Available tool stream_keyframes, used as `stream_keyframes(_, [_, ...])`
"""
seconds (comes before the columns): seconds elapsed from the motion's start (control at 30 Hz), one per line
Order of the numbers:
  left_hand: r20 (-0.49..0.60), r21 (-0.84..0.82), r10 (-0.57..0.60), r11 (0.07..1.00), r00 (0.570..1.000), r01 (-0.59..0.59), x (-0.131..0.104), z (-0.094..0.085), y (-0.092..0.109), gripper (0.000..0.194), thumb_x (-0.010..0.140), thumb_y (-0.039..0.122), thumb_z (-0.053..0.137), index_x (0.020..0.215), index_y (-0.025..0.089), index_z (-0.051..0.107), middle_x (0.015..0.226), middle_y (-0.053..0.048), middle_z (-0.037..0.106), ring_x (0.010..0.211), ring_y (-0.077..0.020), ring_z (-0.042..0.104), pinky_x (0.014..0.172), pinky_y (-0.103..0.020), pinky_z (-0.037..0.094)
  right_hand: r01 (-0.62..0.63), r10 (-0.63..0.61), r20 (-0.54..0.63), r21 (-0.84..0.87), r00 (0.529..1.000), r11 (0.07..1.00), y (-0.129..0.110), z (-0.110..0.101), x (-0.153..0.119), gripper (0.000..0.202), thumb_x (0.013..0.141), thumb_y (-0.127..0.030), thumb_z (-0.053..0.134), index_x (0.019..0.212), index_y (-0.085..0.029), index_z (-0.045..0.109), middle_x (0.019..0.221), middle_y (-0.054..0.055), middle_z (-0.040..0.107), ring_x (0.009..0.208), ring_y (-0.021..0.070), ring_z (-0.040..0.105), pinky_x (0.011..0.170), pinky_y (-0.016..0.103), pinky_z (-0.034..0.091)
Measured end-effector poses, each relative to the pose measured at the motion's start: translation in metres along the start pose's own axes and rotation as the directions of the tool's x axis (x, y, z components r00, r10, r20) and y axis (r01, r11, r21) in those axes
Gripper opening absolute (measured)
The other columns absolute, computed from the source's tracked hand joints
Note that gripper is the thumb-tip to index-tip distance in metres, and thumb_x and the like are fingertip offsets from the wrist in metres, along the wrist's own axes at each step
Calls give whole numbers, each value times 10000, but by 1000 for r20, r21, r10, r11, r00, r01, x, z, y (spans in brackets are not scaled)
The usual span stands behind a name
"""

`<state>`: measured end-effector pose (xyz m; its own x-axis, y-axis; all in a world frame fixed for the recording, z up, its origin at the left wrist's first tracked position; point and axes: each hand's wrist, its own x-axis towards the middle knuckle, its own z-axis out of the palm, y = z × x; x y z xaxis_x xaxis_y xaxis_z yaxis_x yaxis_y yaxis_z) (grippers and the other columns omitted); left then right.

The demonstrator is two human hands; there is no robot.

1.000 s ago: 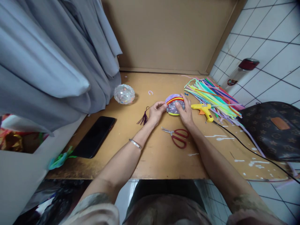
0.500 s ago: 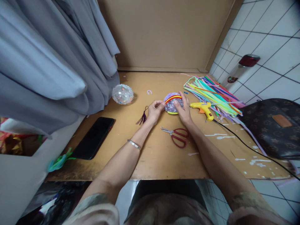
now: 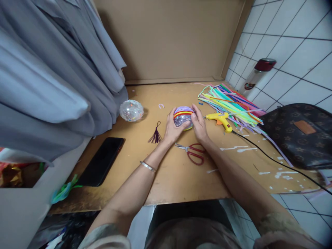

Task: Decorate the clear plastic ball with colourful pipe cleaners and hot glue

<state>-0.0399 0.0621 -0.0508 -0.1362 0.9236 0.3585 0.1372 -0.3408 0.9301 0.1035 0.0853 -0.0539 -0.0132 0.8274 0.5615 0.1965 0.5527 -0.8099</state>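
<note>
Between my two hands is a clear ball point(image 3: 182, 120) with bands of purple, red and yellow pipe cleaner round its upper part and some yellow low down. My left hand point(image 3: 174, 127) is wrapped round its left side, thumb across the front. Against the right side, my right hand point(image 3: 199, 123) has its fingers curved round the ball. Red-handled scissors point(image 3: 193, 151) lie with blades parted just below the hands. A dark tassel point(image 3: 155, 135) rests left of my left hand. The yellow glue gun point(image 3: 220, 120) lies right of my right hand, its nozzle pointing toward it.
A second clear ball point(image 3: 131, 110) sits at the left by a grey curtain point(image 3: 103, 69). A black phone point(image 3: 101, 162) lies at front left. Coloured pipe cleaners point(image 3: 230, 103) are heaped at back right, near a brown bag point(image 3: 290, 138). The glue gun's cord point(image 3: 269, 157) crosses the right side.
My left hand has gone from a fingertip pinch at the ball's left edge to a fuller wrap, thumb over its front. The whole view has shifted slightly.
</note>
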Motion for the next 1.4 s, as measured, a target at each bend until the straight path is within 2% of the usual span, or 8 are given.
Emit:
stream_keyframes(0.13, [-41,13,-67,998,997,67,4,-1,3,923,603,471,906,1402,240,506,1468,-140,551,1335,-325,554,1160,-458,416,-15,25,-129,74,991,997,-1,-2,2,588,973,-658,390,1348,-227,531,1330,149,643,1230,256,634,1042,468,521])
stream_keyframes(0.27, [-71,-52,-121,992,990,117,9,-3,1,847,617,411,888,1363,230,533,1339,-117,645,1244,-301,617,1119,-446,460,-56,53,-368,1,928,998,-1,-9,7,345,942,-544,493,982,-221,607,934,67,685,884,209,662,852,391,561])
stream_keyframes(0.33, [-76,-93,-121,989,990,113,10,-3,-2,837,612,412,887,1353,233,541,1320,-109,657,1223,-292,628,1114,-440,464,-82,45,-417,-69,908,994,-4,-13,7,256,929,-467,518,850,-232,580,795,21,642,768,187,610,776,353,541])
stream_keyframes(0.47, [-82,-152,-112,983,990,98,11,-5,-8,798,626,440,875,1331,239,561,1308,-103,663,1188,-272,643,1100,-421,473,-47,-8,-354,-146,935,988,-14,-14,5,167,896,-351,546,783,-234,584,757,5,616,708,175,569,722,332,511])
stream_keyframes(0.67, [-74,-203,-96,976,993,79,13,-8,-11,783,635,474,866,1324,249,569,1324,-100,651,1215,-261,632,1100,-394,470,-28,-12,-299,-126,954,992,-22,-12,3,92,819,-295,619,758,-229,635,769,14,617,711,177,572,696,328,511])
stream_keyframes(0.9, [-60,-113,-77,991,995,70,10,-9,-4,897,594,513,882,1373,241,531,1380,-121,616,1215,-286,629,1083,-408,481,-20,-7,-258,-101,966,995,-24,-11,4,64,800,-239,639,740,-216,634,770,-1,617,696,152,568,704,318,520])
stream_keyframes(1.13, [-70,19,3,1000,998,-2,8,-5,1,885,602,433,891,1378,237,515,1418,-122,582,1287,-301,583,1130,-413,442,0,-25,-209,-117,978,993,-21,-10,3,89,809,-245,629,738,-223,580,770,-5,591,719,158,561,730,321,513])
stream_keyframes(1.4, [7,123,119,985,993,-119,2,-4,5,846,620,365,880,1371,241,512,1431,-129,552,1324,-310,549,1156,-441,421,21,-52,-161,-193,986,981,-13,-12,1,136,927,-365,484,856,-259,436,762,-36,516,685,151,508,688,300,435])
